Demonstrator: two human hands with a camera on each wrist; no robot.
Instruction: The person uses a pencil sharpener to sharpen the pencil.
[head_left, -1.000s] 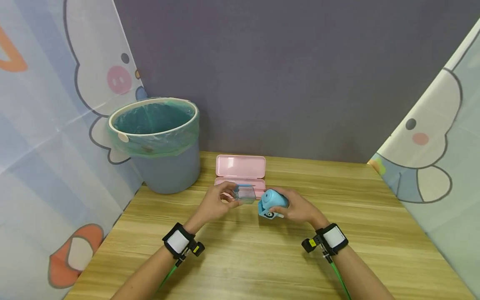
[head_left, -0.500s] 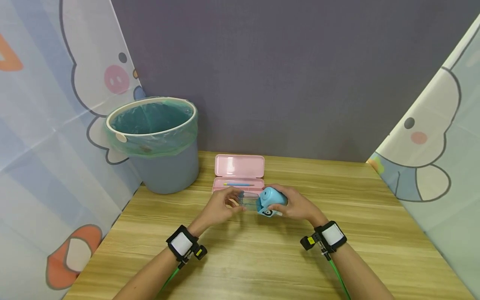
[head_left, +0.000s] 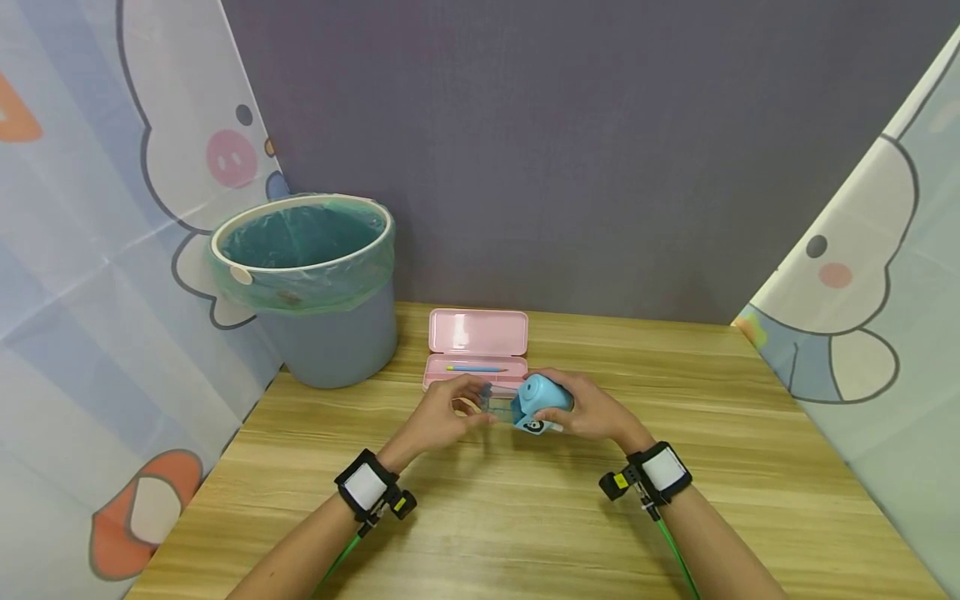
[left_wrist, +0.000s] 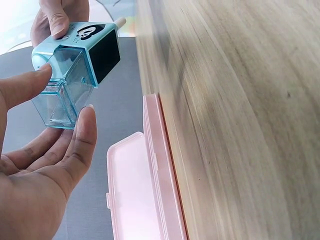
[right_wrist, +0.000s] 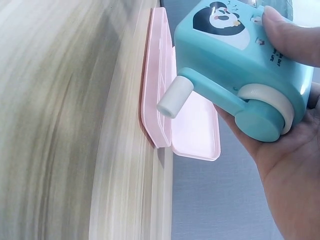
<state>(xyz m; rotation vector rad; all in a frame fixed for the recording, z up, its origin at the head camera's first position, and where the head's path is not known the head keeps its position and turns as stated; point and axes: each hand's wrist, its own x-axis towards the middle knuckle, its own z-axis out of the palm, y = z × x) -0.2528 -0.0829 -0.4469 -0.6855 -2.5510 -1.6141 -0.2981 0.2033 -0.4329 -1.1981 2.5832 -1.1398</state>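
Observation:
My right hand (head_left: pixel 596 408) grips a light-blue crank pencil sharpener (head_left: pixel 546 396) with a panda picture, held tilted above the table. Its crank arm and white knob (right_wrist: pixel 175 96) show in the right wrist view. Between thumb and fingertips, my left hand (head_left: pixel 446 410) pinches the clear blue shavings drawer (left_wrist: pixel 62 100). The drawer's far end sits at the sharpener's opening, partly inside it, while the rest sticks out toward my left hand. Behind both hands lies an open pink pencil case (head_left: pixel 478 332) with a blue pencil (head_left: pixel 476 368) in it.
A grey-blue trash bin (head_left: pixel 330 333) with a green liner stands at the back left of the wooden table (head_left: pixel 495 517). A dark grey panel (head_left: pixel 585 167) rises along the back edge. Printed cartoon sheets hang at both sides.
My left hand has brought the drawer down and right, from apart to the sharpener's opening. The pencil in the case has come into fuller view. The sharpener has barely moved.

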